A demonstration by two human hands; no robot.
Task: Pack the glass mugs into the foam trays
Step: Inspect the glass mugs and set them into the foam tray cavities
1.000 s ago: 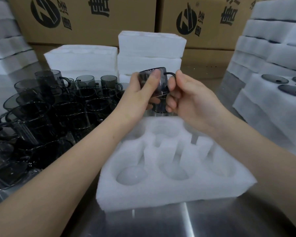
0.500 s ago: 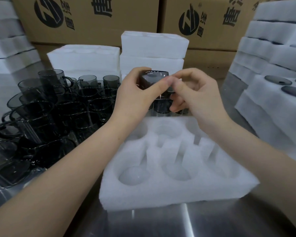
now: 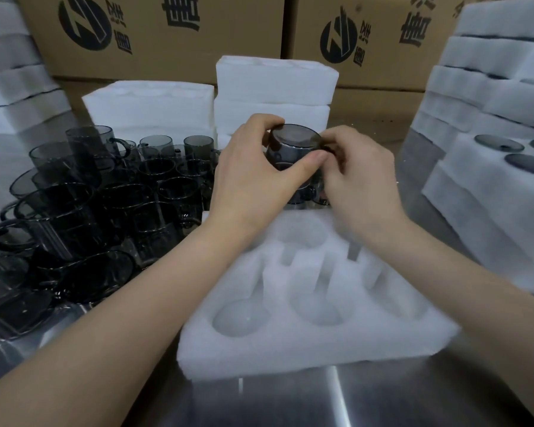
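I see smoked glass mug [image 3: 293, 146] tipped further than earlier, base now up; left hand [image 3: 250, 177] grips body; right hand [image 3: 364, 183] pinches right side; mug between hands, frame centre, above foam tray [image 3: 305, 349] far edge.

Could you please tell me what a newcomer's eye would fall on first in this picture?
The left hand and right hand together grip a smoky glass mug, base up, over the far side of the white foam tray, whose visible pockets hold nothing. To the left a crowd of dark glass mugs stands on the metal table, with cardboard boxes behind.
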